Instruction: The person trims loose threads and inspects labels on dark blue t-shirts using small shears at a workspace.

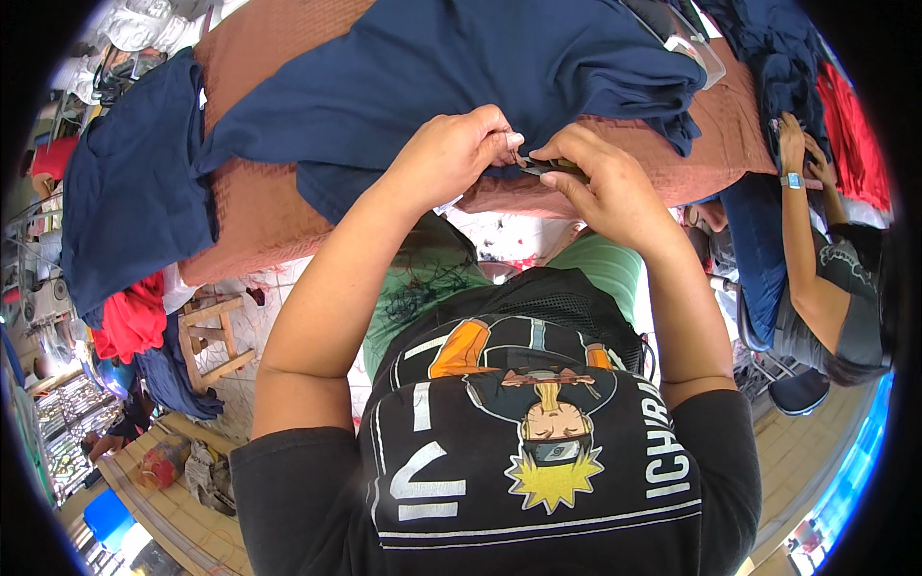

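Note:
A large navy blue garment [432,72] lies spread over the table, its near edge running down to my hands. My left hand [456,154] is closed in a pinch at that edge, with a bit of the navy cloth at the fingertips. Close beside it, my right hand [610,182] is closed around small thread snips [534,167]. Their metal tips point toward my left fingertips, and the dark handle is partly covered by my fingers. Whether the blades touch a thread is too small to tell.
A brown textured cover [252,53] drapes the table. More navy cloth [139,187] hangs over its left end, near red cloth [133,317] and a wooden stool [216,341]. At right, another person [826,288] handles navy fabric beside red fabric [850,144]. Thread scraps lie on my lap.

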Tool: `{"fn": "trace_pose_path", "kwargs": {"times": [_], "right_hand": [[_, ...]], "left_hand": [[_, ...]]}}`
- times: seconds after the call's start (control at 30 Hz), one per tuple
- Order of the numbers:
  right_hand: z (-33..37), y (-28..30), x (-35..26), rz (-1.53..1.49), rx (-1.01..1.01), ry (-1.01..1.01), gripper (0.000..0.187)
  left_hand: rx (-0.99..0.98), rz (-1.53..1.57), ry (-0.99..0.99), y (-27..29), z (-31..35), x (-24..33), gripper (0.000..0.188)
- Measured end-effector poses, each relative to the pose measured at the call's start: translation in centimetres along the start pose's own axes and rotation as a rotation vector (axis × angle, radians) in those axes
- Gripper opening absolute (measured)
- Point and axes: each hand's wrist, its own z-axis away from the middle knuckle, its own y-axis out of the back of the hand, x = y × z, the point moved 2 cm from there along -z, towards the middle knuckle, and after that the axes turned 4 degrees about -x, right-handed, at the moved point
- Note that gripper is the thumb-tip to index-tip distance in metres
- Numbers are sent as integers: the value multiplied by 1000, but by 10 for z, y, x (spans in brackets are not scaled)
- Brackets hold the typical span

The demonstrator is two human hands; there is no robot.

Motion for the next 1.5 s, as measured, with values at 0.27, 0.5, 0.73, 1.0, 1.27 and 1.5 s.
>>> {"fn": "trace_pose_path", "kwargs": {"times": [0.27,0.5,0.73,1.0,1.27,1.5], "right_hand": [[-5,-4,1,-1,3,24,19],[-8,-4,-1,31,-24,21,16],[-5,1,1,26,-24,-6,18],[-16,-32,-2,-221,142,-57,23],[-21,-31,11,-387,133,-220,17],[-38,-20,1,-163,142,-54,18]], "left_hand": [[6,-20,8,0,0,-1,23],[-10,-26,29,0,2,6,19],[77,272,187,-1,2,-2,19],[167,297,78,2,6,-7,18],[64,256,222,4,11,-17,20],[-69,322,331,8,10,-2,21]]}}
